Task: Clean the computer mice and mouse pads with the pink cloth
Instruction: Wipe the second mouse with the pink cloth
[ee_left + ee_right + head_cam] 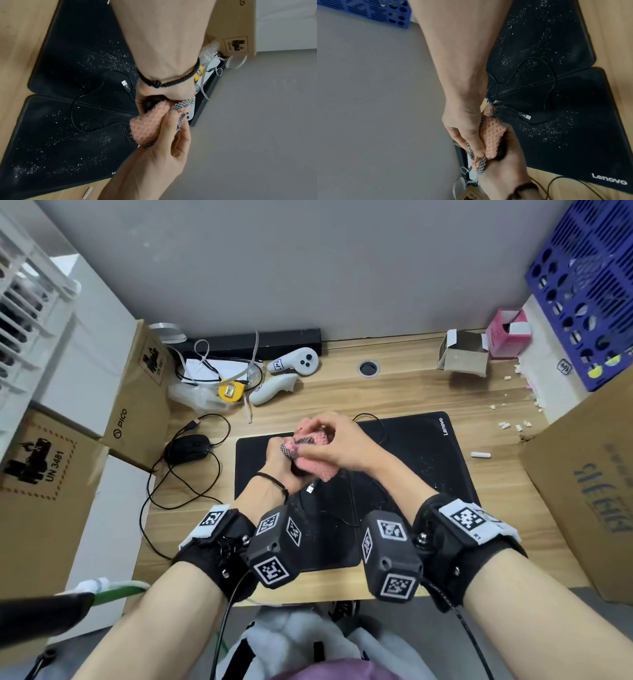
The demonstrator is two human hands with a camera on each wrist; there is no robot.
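Over the two black mouse pads (428, 460) my hands meet. My left hand (279, 460) grips a black mouse (151, 103), mostly hidden in the palm. My right hand (329, 446) pinches the pink cloth (318, 470) with its checked edge and presses it against that mouse. The wrist views show the cloth (147, 125) (491, 129) wedged between the two hands. The mouse's cable loops over the pads, its USB plug (125, 84) lying loose. White specks dust both pads (539, 40). A second black mouse (187, 447) lies on the desk to the left.
Cardboard boxes (137, 405) stand at the left and a big one (582, 491) at the right. At the back are two white controllers (294, 362), a yellow tape measure (230, 392), a small open carton (466, 354), a pink box (507, 333) and a blue basket (582, 285).
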